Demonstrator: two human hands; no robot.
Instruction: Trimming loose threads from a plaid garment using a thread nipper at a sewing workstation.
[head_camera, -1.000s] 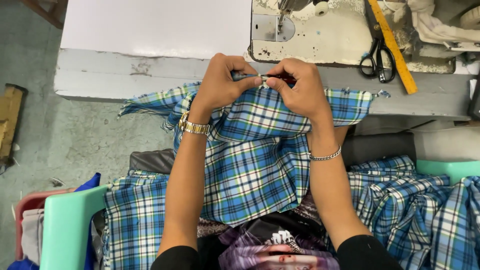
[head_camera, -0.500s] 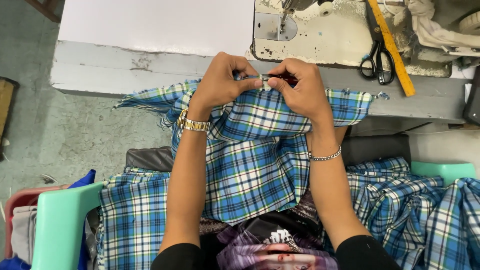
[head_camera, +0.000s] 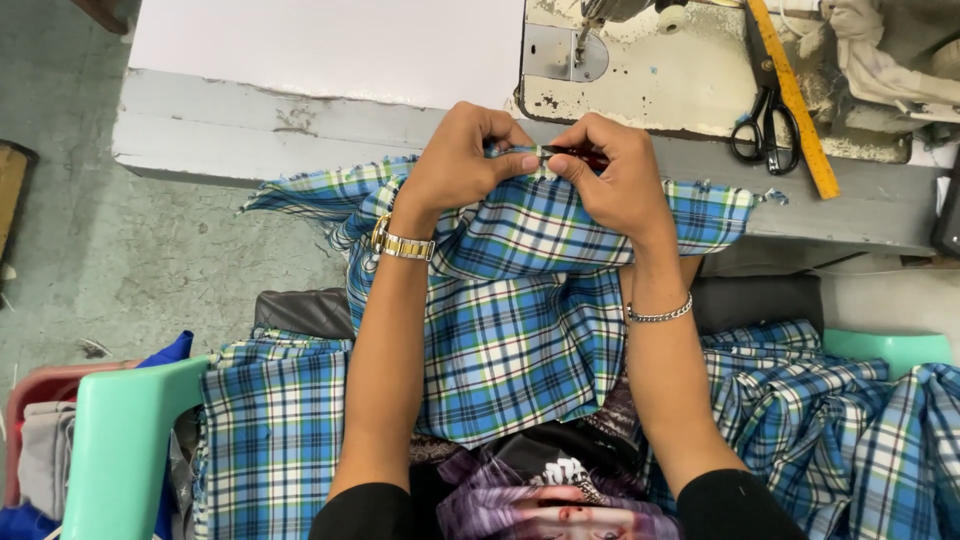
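We are looking down on a sewing workshop: an industrial sewing machine (head_camera: 640, 70) with a worn, chipped cream bed sits sunk into a grey table (head_camera: 300, 125). Just right of the machine lie black-handled scissors (head_camera: 765, 125) and a yellow ruler (head_camera: 795, 100), and below its front edge blue plaid fabric (head_camera: 520, 330) spreads over our lap. More plaid pieces (head_camera: 270, 430) hang over teal plastic bins (head_camera: 120, 450) well below the machine, above a stained concrete floor (head_camera: 90, 260).
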